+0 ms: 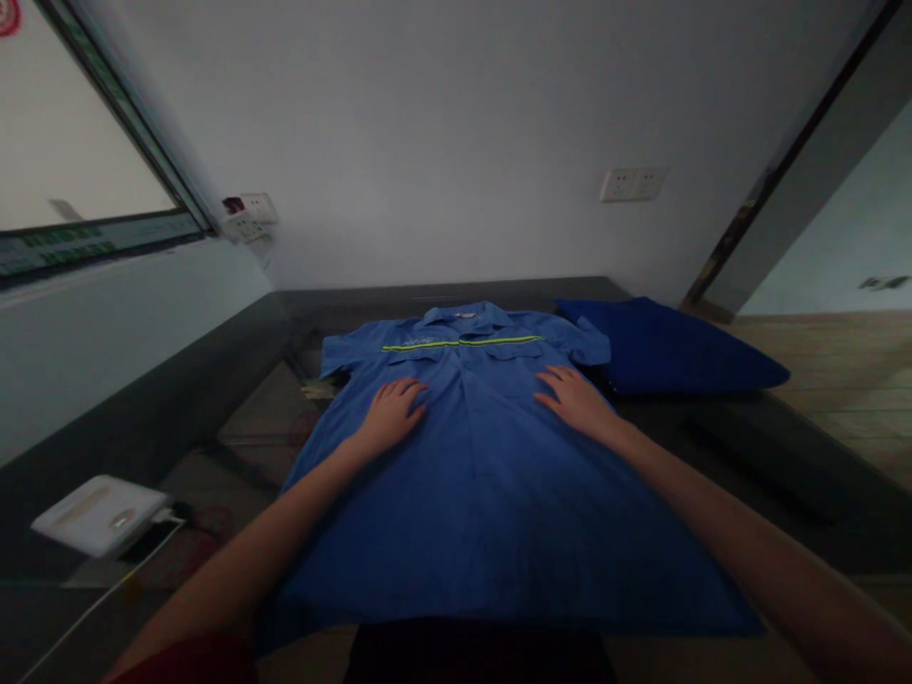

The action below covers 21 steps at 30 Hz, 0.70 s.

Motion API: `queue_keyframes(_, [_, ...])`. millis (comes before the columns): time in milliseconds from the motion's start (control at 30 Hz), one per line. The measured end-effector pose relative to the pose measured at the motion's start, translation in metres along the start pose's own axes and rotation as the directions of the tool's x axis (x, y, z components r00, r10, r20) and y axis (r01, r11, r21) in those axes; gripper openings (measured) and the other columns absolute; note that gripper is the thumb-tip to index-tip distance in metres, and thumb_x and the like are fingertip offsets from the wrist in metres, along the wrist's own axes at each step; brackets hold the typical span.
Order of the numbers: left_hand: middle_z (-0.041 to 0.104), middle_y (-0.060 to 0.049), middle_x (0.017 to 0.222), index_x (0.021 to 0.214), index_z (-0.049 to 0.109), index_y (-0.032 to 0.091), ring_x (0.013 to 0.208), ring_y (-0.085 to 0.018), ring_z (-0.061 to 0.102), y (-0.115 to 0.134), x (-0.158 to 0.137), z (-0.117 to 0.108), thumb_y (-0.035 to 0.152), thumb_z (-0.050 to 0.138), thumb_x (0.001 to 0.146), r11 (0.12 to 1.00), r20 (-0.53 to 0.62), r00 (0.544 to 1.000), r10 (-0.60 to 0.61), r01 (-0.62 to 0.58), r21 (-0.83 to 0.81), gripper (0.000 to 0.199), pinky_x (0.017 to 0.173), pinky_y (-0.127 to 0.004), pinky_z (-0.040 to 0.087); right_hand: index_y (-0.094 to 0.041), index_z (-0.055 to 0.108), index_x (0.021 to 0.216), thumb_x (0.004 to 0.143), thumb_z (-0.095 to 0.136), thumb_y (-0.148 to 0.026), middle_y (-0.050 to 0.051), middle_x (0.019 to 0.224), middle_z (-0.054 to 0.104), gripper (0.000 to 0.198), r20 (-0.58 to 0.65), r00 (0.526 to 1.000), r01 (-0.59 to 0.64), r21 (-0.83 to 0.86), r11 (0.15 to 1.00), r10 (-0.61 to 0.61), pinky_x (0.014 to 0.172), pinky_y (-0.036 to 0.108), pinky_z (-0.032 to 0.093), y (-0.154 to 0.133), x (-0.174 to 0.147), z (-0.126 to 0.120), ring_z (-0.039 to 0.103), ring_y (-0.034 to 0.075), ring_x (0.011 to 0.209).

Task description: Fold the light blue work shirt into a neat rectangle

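Observation:
A blue short-sleeved work shirt [470, 494] lies spread out, front side up, with its collar towards the wall and its hem at the near table edge. A yellow-green stripe runs across the chest above two pocket flaps. My left hand [390, 413] rests flat on the shirt's left part below one pocket, fingers stretched. On the other side my right hand [576, 399] lies below the second pocket, its fingers spread on the cloth. Neither hand grips the fabric.
The dark table [242, 380] reaches to the wall. A darker blue folded cloth or cushion [670, 347] lies right of the shirt. At the left sits a white box-like device [104, 513] with a white cable [92, 608]. Wall sockets [634, 184] are behind.

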<state>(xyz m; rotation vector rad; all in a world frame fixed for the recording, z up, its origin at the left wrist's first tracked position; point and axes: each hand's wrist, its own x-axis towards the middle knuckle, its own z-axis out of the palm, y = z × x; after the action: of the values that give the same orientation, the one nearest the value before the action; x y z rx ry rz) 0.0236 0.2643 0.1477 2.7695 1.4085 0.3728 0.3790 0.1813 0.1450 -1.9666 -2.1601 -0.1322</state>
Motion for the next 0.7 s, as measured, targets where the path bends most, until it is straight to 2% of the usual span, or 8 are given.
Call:
queue_keyframes(100, [0.045, -0.006, 0.144, 0.137, 0.045, 0.028, 0.135, -0.03, 0.035, -0.035, -0.031, -0.003, 0.042, 0.041, 0.092, 0.987, 0.017, 0.992, -0.123, 0.12, 0.106, 0.047, 0.111, -0.056, 0.021, -0.012, 0.052, 0.133, 0.092, 0.04, -0.049, 0.017, 0.142, 0.044, 0.057, 0.038, 0.996, -0.084, -0.005, 0.996, 0.084, 0.111, 0.044, 0.03, 0.029, -0.03, 0.009, 0.037, 0.031, 0.133])
queue_keyframes(200, [0.035, -0.005, 0.15, 0.143, 0.036, 0.03, 0.14, -0.03, 0.027, -0.068, -0.05, 0.001, 0.047, 0.033, 0.094, 0.963, 0.067, 0.969, -0.237, 0.225, 0.151, 0.051, 0.11, -0.06, 0.02, -0.012, 0.047, 0.138, 0.093, 0.036, -0.05, 0.016, 0.146, 0.039, 0.06, 0.076, 0.99, -0.124, 0.002, 0.992, 0.123, 0.11, 0.046, 0.03, 0.044, -0.044, 0.02, 0.034, 0.031, 0.136])
queue_keyframes(300, [0.027, -0.004, 0.154, 0.146, 0.029, 0.032, 0.142, -0.028, 0.023, -0.086, -0.056, 0.008, 0.05, 0.026, 0.095, 0.964, 0.117, 0.962, -0.247, 0.233, 0.127, 0.054, 0.11, -0.059, 0.021, -0.016, 0.041, 0.141, 0.094, 0.032, -0.049, 0.015, 0.149, 0.035, 0.058, 0.069, 0.985, -0.156, 0.004, 0.988, 0.155, 0.11, 0.054, 0.026, 0.044, -0.045, 0.028, 0.03, 0.032, 0.138])
queue_keyframes(400, [0.025, -0.005, 0.155, 0.146, 0.028, 0.032, 0.143, -0.027, 0.021, -0.09, -0.052, 0.011, 0.051, 0.025, 0.095, 0.974, 0.11, 0.97, -0.217, 0.207, 0.095, 0.055, 0.112, -0.057, 0.018, -0.015, 0.042, 0.141, 0.095, 0.032, -0.046, 0.015, 0.149, 0.035, 0.056, 0.048, 0.985, -0.165, 0.033, 0.986, 0.163, 0.111, 0.055, 0.024, 0.041, -0.042, 0.03, 0.028, 0.031, 0.139])
queue_keyframes(500, [0.029, -0.007, 0.153, 0.144, 0.035, 0.028, 0.141, -0.027, 0.025, -0.095, -0.047, 0.01, 0.05, 0.029, 0.094, 0.98, 0.096, 0.975, -0.2, 0.197, 0.037, 0.055, 0.112, -0.055, 0.019, -0.012, 0.048, 0.135, 0.094, 0.035, -0.045, 0.017, 0.145, 0.041, 0.054, -0.002, 0.989, -0.147, 0.111, 0.983, 0.148, 0.11, 0.05, 0.028, 0.044, -0.039, 0.026, 0.033, 0.029, 0.136])
queue_keyframes(600, [0.041, -0.012, 0.145, 0.138, 0.043, 0.018, 0.134, -0.025, 0.038, -0.109, -0.046, 0.001, 0.047, 0.033, 0.091, 0.972, -0.051, 0.971, -0.235, 0.233, -0.028, 0.056, 0.111, -0.043, 0.029, -0.011, 0.054, 0.126, 0.093, 0.037, -0.043, 0.017, 0.132, 0.055, 0.049, -0.112, 0.976, -0.165, 0.171, 0.971, 0.186, 0.104, 0.042, 0.038, 0.056, -0.041, 0.013, 0.048, 0.026, 0.124])
queue_keyframes(667, [0.052, -0.017, 0.132, 0.13, 0.049, 0.011, 0.123, -0.026, 0.049, -0.121, -0.048, -0.007, 0.047, 0.035, 0.089, 0.934, -0.144, 0.924, -0.355, 0.358, -0.006, 0.056, 0.104, -0.039, 0.038, -0.011, 0.059, 0.116, 0.093, 0.037, -0.043, 0.017, 0.116, 0.063, 0.045, -0.143, 0.944, -0.284, 0.11, 0.952, 0.298, 0.093, 0.041, 0.045, 0.066, -0.044, 0.001, 0.057, 0.027, 0.109])
queue_keyframes(700, [0.057, -0.018, 0.124, 0.125, 0.052, 0.01, 0.116, -0.028, 0.054, -0.126, -0.05, -0.012, 0.049, 0.035, 0.088, 0.901, -0.138, 0.894, -0.426, 0.433, 0.02, 0.056, 0.1, -0.04, 0.041, -0.012, 0.061, 0.11, 0.093, 0.038, -0.045, 0.016, 0.108, 0.065, 0.044, -0.121, 0.924, -0.358, 0.055, 0.932, 0.362, 0.087, 0.041, 0.047, 0.07, -0.045, -0.005, 0.06, 0.028, 0.101])
